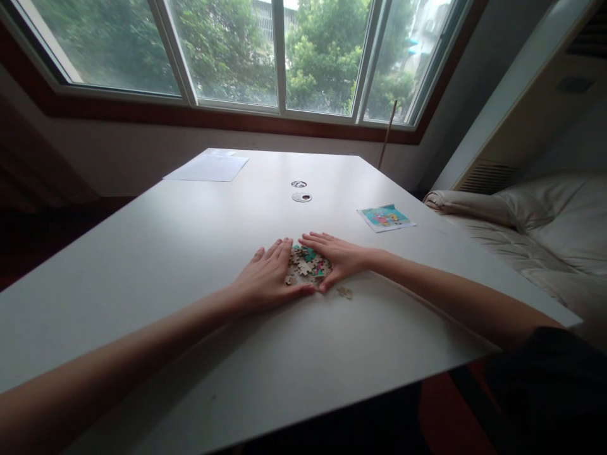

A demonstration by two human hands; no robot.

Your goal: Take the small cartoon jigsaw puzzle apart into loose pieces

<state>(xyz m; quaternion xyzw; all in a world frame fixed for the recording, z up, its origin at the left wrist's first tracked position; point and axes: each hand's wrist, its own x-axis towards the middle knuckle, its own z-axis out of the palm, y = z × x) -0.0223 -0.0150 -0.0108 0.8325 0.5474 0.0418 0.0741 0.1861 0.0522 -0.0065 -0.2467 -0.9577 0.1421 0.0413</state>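
Observation:
A heap of jigsaw puzzle pieces (306,265) lies on the white table (190,253), some with plain backs up, others showing green and pink. My left hand (268,275) rests along the heap's left side, fingers stretched out and thumb reaching across the near edge. On the right side, my right hand (344,258) curves around the heap with its fingers extended and its thumb close to the left thumb. Together they frame the pile, and neither grips a piece. A few loose pieces (344,292) lie just outside, near the right wrist.
A colourful picture sheet (386,218) lies to the right on the table. White paper (208,168) is at the far left corner. Two round inserts, the nearer a cable grommet (302,197), sit in the tabletop. A beige sofa (521,227) stands to the right, windows beyond.

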